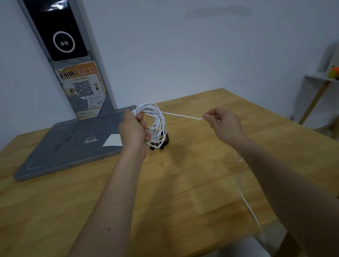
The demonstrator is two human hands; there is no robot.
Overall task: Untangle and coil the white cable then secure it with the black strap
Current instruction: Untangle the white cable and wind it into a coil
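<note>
My left hand (133,129) grips a bundle of white cable (157,121) wound in several loops, held above the wooden table (73,197). One strand runs from the coil to the right, where my right hand (222,122) pinches it between thumb and fingers. The loose rest of the cable hangs below my right forearm and trails off the table's front edge. The black strap (164,140) lies on the table just behind the bottom of the coil, partly hidden by the loops.
A grey metal base plate (65,147) with an upright post and a dark screen stands at the table's back left; a white paper slip (113,140) lies on it. A small white shelf (318,81) with an orange object stands to the right.
</note>
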